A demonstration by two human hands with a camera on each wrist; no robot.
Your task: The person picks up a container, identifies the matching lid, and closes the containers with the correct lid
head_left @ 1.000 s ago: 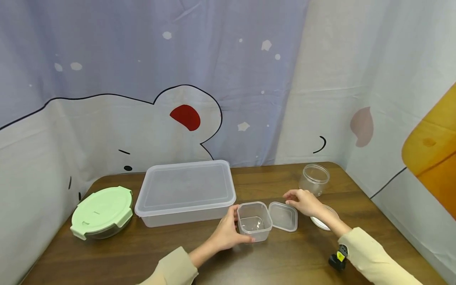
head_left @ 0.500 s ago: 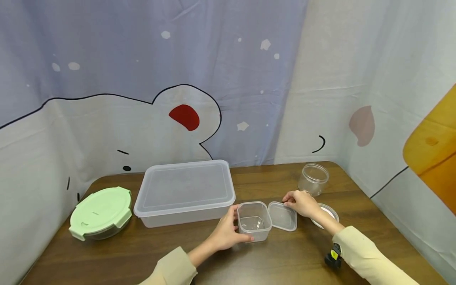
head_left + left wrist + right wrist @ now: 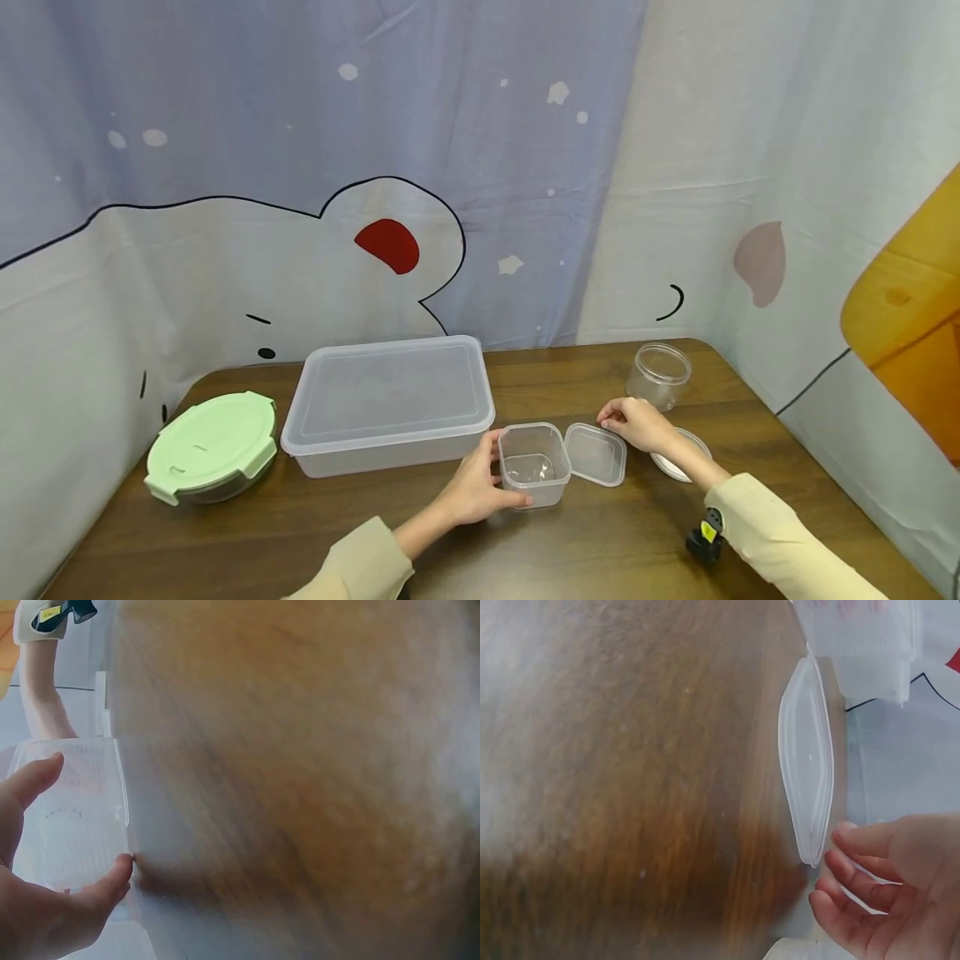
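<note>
My left hand [image 3: 474,485] grips a small clear square plastic food container [image 3: 536,463], thumb on its near side and fingers on its far left side. In the left wrist view the hand [image 3: 52,877] spans the container wall [image 3: 71,817]. Beside the container, to its right, a clear square lid [image 3: 595,455] lies on the table. Over the lid's far right corner hovers my right hand [image 3: 637,425], fingers loosely bent. Seen from the right wrist, the hand's [image 3: 892,881] fingertips are close to the lid's [image 3: 808,761] end; whether they touch it is hard to tell.
A large lidded rectangular container [image 3: 393,400] stands just left of the small one. Farther left is a round container with a green clip lid [image 3: 217,442]. Behind my right hand stands a clear round jar [image 3: 658,375]; a round lid [image 3: 682,454] lies partly under my right forearm.
My right hand has come slightly closer to the square lid's far corner, its fingers lowering and drawing together. My left hand and both square pieces have stayed in place.
</note>
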